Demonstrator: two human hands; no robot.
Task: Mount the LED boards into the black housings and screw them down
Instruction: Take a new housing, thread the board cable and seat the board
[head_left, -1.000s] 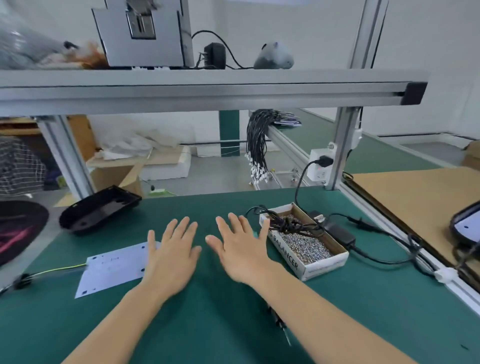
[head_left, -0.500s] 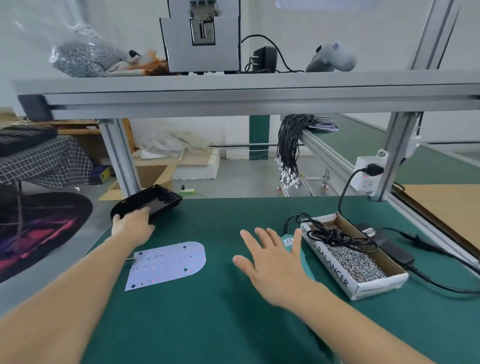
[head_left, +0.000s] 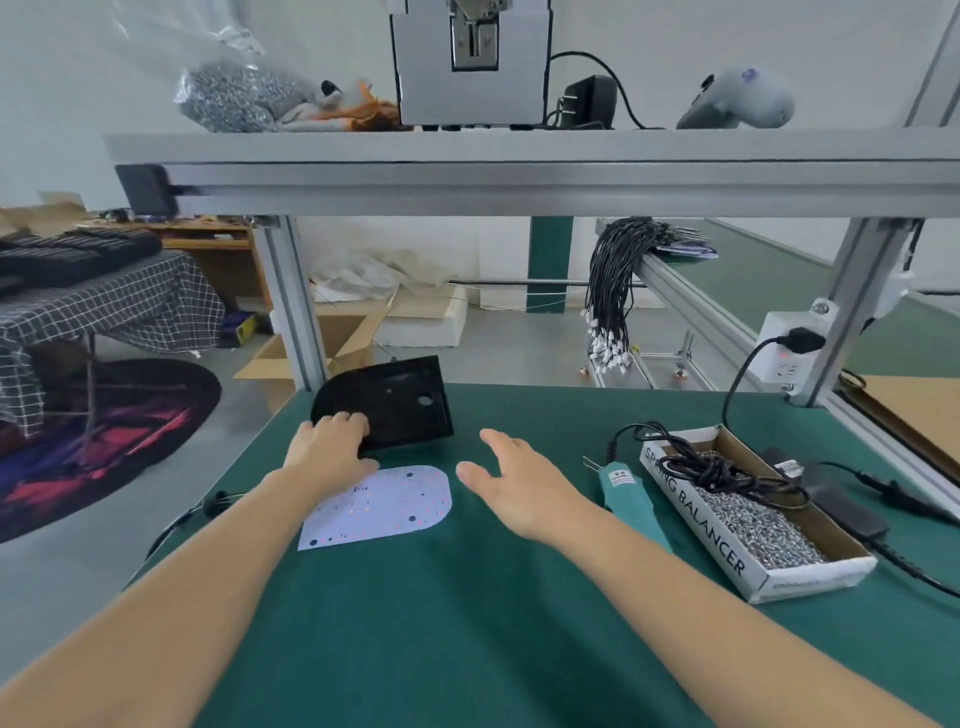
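On green bench mat (head_left: 467, 623): left hand (head_left: 332, 449) gripping tilted black plastic housing (head_left: 389, 402) by near edge; right hand (head_left: 519, 488) hovering, fingers spread, holding nothing; white rounded LED board (head_left: 379, 506) flat between, unmounted; teal electric screwdriver (head_left: 628, 493) and cardboard box of screws (head_left: 753, 519) untouched; mounting, screwing all remaining.

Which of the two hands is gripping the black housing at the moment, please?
The left hand: its fingers curl over the black housing, while the right hand hovers open, holding nothing.
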